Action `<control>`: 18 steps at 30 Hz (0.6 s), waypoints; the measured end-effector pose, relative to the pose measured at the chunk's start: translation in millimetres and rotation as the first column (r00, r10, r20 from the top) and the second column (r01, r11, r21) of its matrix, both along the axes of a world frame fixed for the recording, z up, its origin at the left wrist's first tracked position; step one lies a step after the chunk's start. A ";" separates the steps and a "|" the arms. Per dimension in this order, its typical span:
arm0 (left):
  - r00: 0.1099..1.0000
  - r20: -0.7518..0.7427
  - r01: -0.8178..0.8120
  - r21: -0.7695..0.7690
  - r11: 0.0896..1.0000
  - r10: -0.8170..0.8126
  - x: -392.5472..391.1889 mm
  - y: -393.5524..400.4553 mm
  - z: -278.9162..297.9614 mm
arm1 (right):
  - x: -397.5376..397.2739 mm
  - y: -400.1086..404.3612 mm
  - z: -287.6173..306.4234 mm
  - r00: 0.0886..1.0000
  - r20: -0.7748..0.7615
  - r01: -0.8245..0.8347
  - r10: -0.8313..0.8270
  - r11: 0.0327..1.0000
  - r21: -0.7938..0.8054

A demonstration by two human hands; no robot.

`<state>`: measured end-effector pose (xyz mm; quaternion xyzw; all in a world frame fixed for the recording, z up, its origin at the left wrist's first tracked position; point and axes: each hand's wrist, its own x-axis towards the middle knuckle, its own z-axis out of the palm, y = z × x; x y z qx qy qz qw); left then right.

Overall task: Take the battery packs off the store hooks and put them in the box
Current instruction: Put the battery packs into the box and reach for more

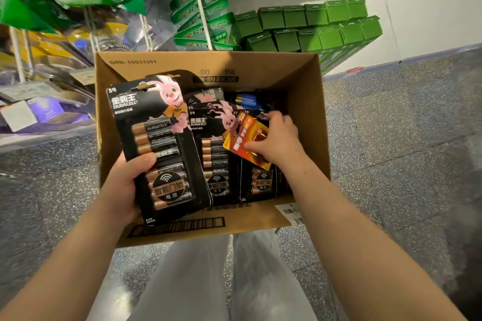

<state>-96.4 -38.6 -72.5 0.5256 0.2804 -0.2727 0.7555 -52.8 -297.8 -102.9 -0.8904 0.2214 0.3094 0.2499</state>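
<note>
An open cardboard box (pixel 302 91) stands on the floor in front of me. My left hand (pixel 125 182) grips a large black Duracell battery pack (pixel 159 143) by its left edge, above the box's left side. My right hand (pixel 276 141) pinches a small orange battery pack (pixel 241 135) inside the box, over several black battery packs (pixel 219 164) lying on the bottom. A blue battery pack (pixel 246 100) lies at the back of the box.
Store hooks with hanging packaged goods (pixel 198 21) rise behind the box on the left. Green cartons (pixel 313 26) are stacked at the back right by a white wall. Speckled grey floor (pixel 404 125) surrounds the box. My legs are below it.
</note>
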 end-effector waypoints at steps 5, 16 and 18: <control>1.000 -0.028 0.012 -0.004 1.000 -0.012 -2.7 -9.7 -4.8 | -18.2 -2.1 -12.3 0.998 -0.069 -0.005 -0.001 0.996 -0.086; 0.993 -0.111 -0.057 -0.242 0.969 0.031 -14.0 -27.7 34.8 | -42.6 -1.6 58.9 0.953 0.185 0.166 -0.239 0.925 0.341; 0.992 -0.111 -0.090 -0.237 0.967 0.065 -18.9 -32.6 51.0 | -44.9 -2.8 90.0 0.935 0.224 0.161 -0.276 0.890 0.426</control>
